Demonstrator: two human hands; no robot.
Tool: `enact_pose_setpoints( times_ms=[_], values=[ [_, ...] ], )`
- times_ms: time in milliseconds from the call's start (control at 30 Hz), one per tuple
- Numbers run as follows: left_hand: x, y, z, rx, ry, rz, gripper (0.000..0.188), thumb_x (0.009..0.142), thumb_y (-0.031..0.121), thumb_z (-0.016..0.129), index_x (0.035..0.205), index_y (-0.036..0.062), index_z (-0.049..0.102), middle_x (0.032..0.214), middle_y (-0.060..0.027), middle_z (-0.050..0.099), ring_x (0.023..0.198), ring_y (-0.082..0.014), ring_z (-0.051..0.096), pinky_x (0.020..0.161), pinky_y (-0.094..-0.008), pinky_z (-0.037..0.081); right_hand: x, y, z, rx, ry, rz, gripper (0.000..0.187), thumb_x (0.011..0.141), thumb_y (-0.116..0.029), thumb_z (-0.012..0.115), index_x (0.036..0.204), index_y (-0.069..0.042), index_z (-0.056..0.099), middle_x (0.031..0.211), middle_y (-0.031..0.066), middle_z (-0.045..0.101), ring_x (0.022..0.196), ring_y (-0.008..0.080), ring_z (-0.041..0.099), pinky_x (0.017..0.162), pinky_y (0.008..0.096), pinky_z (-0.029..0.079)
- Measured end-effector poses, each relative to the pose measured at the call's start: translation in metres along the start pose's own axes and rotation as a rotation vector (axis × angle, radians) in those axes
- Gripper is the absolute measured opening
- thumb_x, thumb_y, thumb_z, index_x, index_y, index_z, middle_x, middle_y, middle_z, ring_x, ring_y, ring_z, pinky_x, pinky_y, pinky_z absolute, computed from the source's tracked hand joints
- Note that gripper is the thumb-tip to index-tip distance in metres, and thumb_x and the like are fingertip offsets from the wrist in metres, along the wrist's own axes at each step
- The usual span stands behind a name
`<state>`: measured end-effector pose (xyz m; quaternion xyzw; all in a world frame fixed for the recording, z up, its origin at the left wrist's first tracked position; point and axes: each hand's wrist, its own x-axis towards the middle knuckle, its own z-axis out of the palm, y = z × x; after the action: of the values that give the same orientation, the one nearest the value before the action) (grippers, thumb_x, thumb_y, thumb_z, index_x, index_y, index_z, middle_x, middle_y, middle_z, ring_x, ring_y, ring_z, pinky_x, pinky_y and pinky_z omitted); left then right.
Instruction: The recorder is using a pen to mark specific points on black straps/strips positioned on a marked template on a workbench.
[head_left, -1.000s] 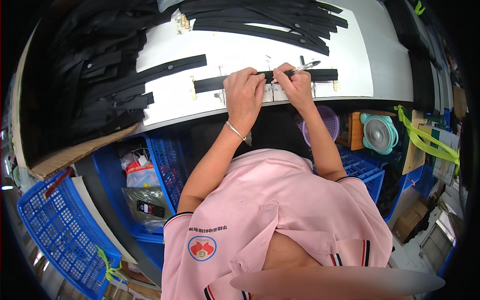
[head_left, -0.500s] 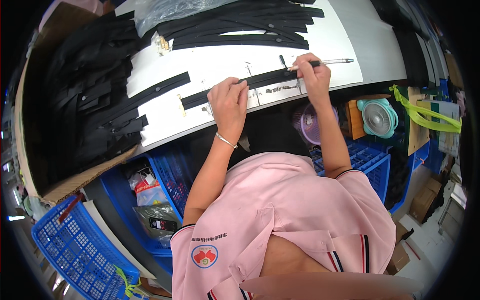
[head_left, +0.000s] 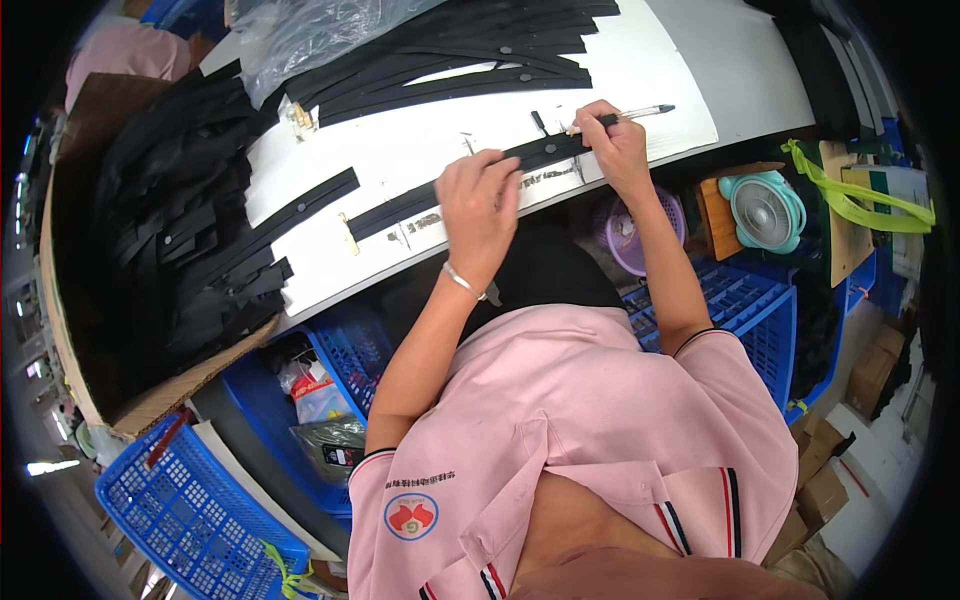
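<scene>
A long black fabric strip (head_left: 400, 208) with a round dark button lies along the near edge of the white board (head_left: 420, 134). My left hand (head_left: 478, 210) rests over the middle of this strip, its fingers loosely bent and apart, and appears to touch it. In my right hand (head_left: 615, 150) a pen (head_left: 640, 112) with a clear barrel is gripped, pointing away to the right. The fingers of that hand are at the strip's right end, just past the button. A small black cap-like piece (head_left: 539, 123) lies on the board beside them.
A cardboard box (head_left: 75, 250) heaped with black strips (head_left: 180, 190) stands at the left. More strips (head_left: 440, 65) and a clear plastic bag (head_left: 320, 35) lie at the back. Blue crates (head_left: 205, 505), a purple basket (head_left: 628, 235) and a turquoise fan (head_left: 765, 212) sit below the table edge.
My left hand has slid to the right along the strip, its fingers loosening. My right hand stays by the strip's right end with the pen. The whole view has shifted slightly.
</scene>
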<state>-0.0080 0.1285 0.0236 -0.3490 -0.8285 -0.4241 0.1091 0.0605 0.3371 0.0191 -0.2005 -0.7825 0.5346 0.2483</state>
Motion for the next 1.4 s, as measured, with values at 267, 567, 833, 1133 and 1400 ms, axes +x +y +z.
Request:
enact_pose_setpoints(
  times_ms=[267, 567, 833, 1133, 1400],
  values=[
    [0.023, 0.015, 0.05, -0.089, -0.069, 0.087, 0.014, 0.082, 0.008, 0.077, 0.095, 0.0079, 0.077, 0.101, -0.0034, 0.068, 0.099, -0.0244, 0.06, 0.089, -0.0374, 0.043, -0.001, 0.008, 0.002, -0.069, -0.017, -0.056, 0.022, 0.097, -0.013, 0.066, 0.087, 0.006, 0.068, 0.076, 0.0029, 0.068, 0.059, 0.0051, 0.054, 0.053, 0.0262, 0.042],
    [0.021, 0.016, 0.056, -0.01, -0.035, 0.123, 0.013, 0.079, 0.008, 0.077, 0.092, 0.0098, 0.076, 0.101, -0.002, 0.067, 0.1, -0.0235, 0.059, 0.089, -0.038, 0.042, -0.001, 0.015, 0.004, -0.124, 0.028, -0.165, 0.021, 0.096, -0.014, 0.068, 0.086, 0.004, 0.068, 0.073, 0.0041, 0.067, 0.056, 0.0069, 0.051, 0.051, 0.0277, 0.04],
    [0.017, 0.017, 0.057, -0.007, -0.019, 0.116, 0.014, 0.079, 0.008, 0.077, 0.092, 0.0107, 0.076, 0.101, -0.0015, 0.067, 0.1, -0.0236, 0.059, 0.089, -0.0378, 0.042, -0.006, 0.013, -0.006, 0.001, -0.103, -0.09, 0.017, 0.094, -0.013, 0.068, 0.083, 0.001, 0.069, 0.063, 0.0034, 0.061, 0.057, 0.0067, 0.051, 0.052, 0.0271, 0.041],
    [0.017, 0.009, 0.047, -0.157, -0.043, 0.066, 0.019, 0.081, 0.011, 0.077, 0.1, 0.0072, 0.076, 0.108, -0.0086, 0.067, 0.103, -0.0287, 0.061, 0.095, -0.0455, 0.045, -0.005, 0.022, -0.011, 0.183, -0.121, 0.003, 0.017, 0.097, -0.012, 0.066, 0.086, 0.0, 0.069, 0.072, 0.0016, 0.067, 0.065, 0.0068, 0.059, 0.06, 0.0246, 0.045],
    [0.002, -0.083, -0.08, 0.313, 0.192, -0.101, 0.042, 0.08, -0.009, 0.058, 0.119, 0.0037, 0.068, 0.131, -0.0173, 0.059, 0.129, -0.0376, 0.051, 0.117, -0.0564, 0.03, -0.001, 0.005, 0.005, 0.007, -0.045, -0.033, 0.016, 0.101, -0.014, 0.065, 0.109, -0.002, 0.072, 0.079, -0.0012, 0.06, 0.069, 0.0066, 0.051, 0.064, 0.0235, 0.042]
  ],
)
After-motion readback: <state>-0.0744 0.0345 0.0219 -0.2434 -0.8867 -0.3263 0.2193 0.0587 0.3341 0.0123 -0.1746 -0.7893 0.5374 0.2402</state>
